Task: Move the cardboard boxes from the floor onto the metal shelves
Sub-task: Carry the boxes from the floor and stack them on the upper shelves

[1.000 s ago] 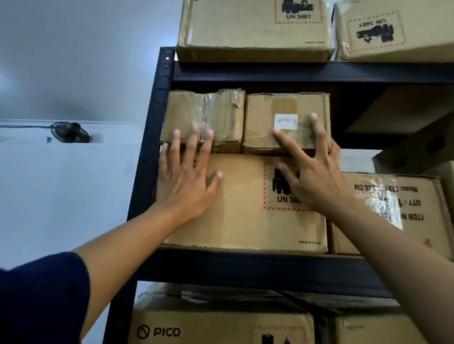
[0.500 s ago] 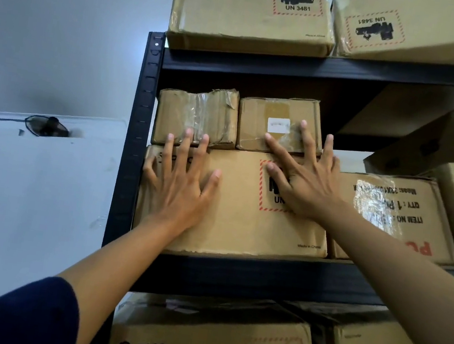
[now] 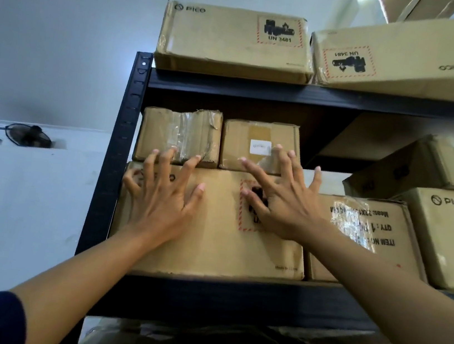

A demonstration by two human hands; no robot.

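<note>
Fingers [image 3: 160, 162] of the left hand [image 3: 161, 206] are spread straight and flat, released, clenching nothing. The palm presses the face of the large cardboard box [image 3: 209, 245] at centre frame, and the fingertips reach up onto the lower edge of the taped small box [image 3: 178, 133]. The right hand [image 3: 282, 206] is likewise splayed and released: its palm covers the red-hatched label of the large box, and its fingertips touch the labelled small box [image 3: 259, 144].

The large box sits on the middle level of the metal shelf [image 3: 231, 298], against the left upright, with the two small boxes stacked on top, side by side.

Risks, as judged:
- The large box's front face appears to overhang the shelf lip. If pressure eases before it seats, it could tip forward.
- A push on the large box alone could leave the small boxes behind or skew them. One may slide off towards the person.
- The box on the top shelf [image 3: 235, 41] juts past its edge, and a jolt to the rack could shift it.

Versus one second ago:
- Both hands sit with fingers splayed wider.
- The right hand has dropped lower on the small box, its palm now over the label.
- The view tilts further upward, showing more of the top shelf.
- The stack itself looks unmoved.
</note>
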